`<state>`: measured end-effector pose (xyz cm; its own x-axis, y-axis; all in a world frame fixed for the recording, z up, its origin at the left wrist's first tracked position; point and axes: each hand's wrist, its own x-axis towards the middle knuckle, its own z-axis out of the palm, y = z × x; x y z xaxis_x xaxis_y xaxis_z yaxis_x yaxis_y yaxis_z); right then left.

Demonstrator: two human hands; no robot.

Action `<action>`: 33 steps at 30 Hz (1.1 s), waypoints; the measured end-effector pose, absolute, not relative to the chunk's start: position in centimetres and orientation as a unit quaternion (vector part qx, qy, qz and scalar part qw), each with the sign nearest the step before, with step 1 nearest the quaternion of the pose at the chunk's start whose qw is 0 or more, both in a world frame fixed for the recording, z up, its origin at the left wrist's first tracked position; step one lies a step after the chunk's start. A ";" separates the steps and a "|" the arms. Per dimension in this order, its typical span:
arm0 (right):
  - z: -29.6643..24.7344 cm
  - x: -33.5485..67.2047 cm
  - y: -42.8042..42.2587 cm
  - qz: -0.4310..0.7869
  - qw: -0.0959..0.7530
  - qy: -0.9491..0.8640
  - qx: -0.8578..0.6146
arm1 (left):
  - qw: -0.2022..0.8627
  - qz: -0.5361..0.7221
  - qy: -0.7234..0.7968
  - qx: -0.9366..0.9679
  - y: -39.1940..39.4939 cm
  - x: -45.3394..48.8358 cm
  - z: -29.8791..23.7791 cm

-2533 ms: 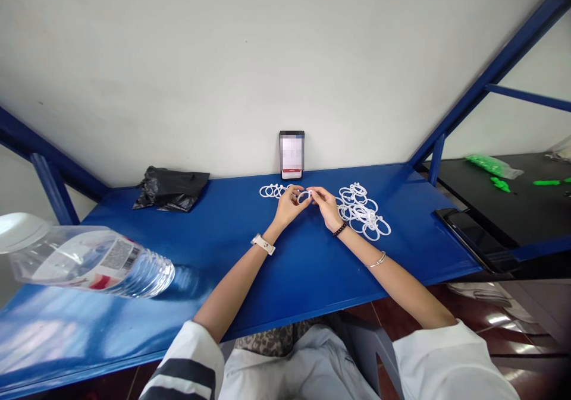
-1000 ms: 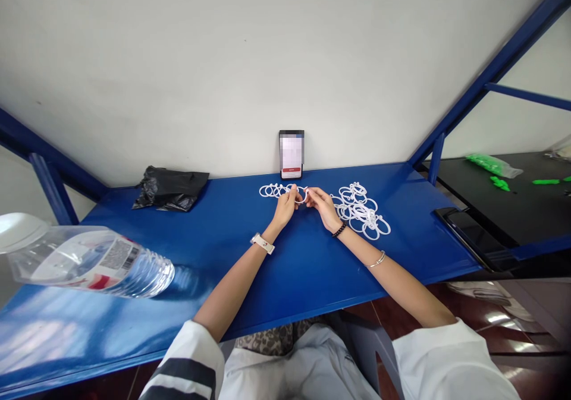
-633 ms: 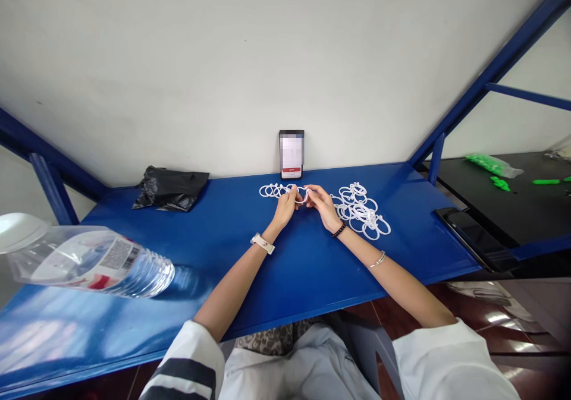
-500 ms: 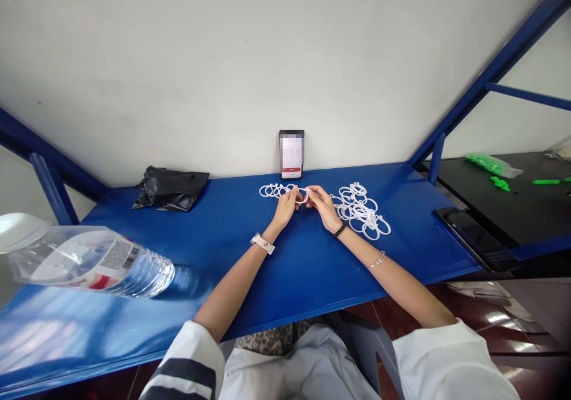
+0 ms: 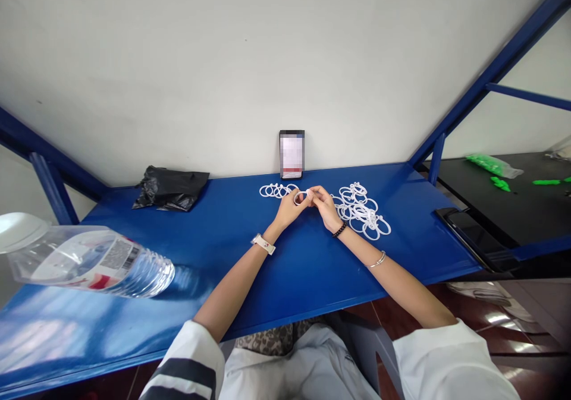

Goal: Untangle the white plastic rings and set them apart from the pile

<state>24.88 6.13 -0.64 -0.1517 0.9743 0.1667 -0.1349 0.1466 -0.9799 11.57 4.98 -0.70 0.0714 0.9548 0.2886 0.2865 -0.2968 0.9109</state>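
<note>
Both my hands meet over the blue table, fingers closed on one white plastic ring (image 5: 297,201). My left hand (image 5: 289,207) grips it from the left, its thumb reaching across to the ring's right side. The fingertips of my right hand (image 5: 325,208) pinch that same side, and the two hands touch there. Fingers hide part of the ring. Just beyond my left hand lies a row of overlapping white rings (image 5: 270,191). Beside my right hand spreads a loose pile of similar white rings (image 5: 360,211), some with small knobs or loops.
A phone (image 5: 292,155) leans upright on the wall behind my hands. A black plastic bag (image 5: 172,187) lies at the back left of the blue table (image 5: 312,269). A large clear bottle (image 5: 102,260) is at the left. On the right, a black table (image 5: 499,210) holds green pieces (image 5: 491,164).
My left thumb and fingers have shifted right along the ring, toward my right fingertips. My right hand has barely moved. The row and the pile look the same.
</note>
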 end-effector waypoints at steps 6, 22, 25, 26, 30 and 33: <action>-0.4 25.1 6.1 0.520 0.526 -0.554 -0.381 | 0.333 0.470 0.490 0.655 4.9 11.7 -0.5; -0.7 24.9 6.2 0.538 0.525 -0.526 -0.397 | 0.324 0.487 0.483 0.651 5.1 11.7 -0.9; -0.7 24.9 6.2 0.541 0.526 -0.525 -0.394 | 0.329 0.486 0.488 0.646 5.1 11.7 -0.8; -0.7 24.9 6.2 0.541 0.527 -0.524 -0.393 | 0.330 0.485 0.488 0.647 5.1 11.7 -0.9; -0.6 24.9 6.2 0.541 0.531 -0.524 -0.389 | 0.343 0.479 0.475 0.654 5.1 11.7 -1.0; -0.6 24.9 6.2 0.541 0.533 -0.523 -0.387 | 0.349 0.468 0.472 0.660 5.1 11.7 -1.0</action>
